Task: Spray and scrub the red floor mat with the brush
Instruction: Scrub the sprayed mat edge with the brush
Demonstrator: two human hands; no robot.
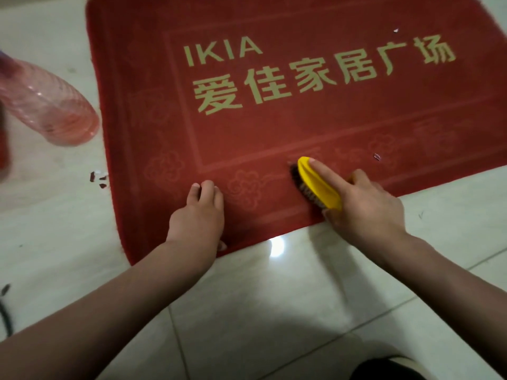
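The red floor mat (274, 119) with pale gold lettering lies on the tiled floor and fills the upper middle of the view. My right hand (365, 204) grips a yellow scrub brush (315, 185), index finger stretched along its back, bristles down on the mat near its front edge. My left hand (200, 212) rests on the mat's front left part with its fingers curled under and nothing in it. A pink see-through spray bottle (46, 105) stands on the floor just left of the mat; its top is cut off by the frame.
Glossy white floor tiles (260, 311) surround the mat. Small scraps of debris (98, 179) lie on the floor by the mat's left edge, and two white flecks (377, 156) sit on the mat. A dark object (384, 370) shows at the bottom edge.
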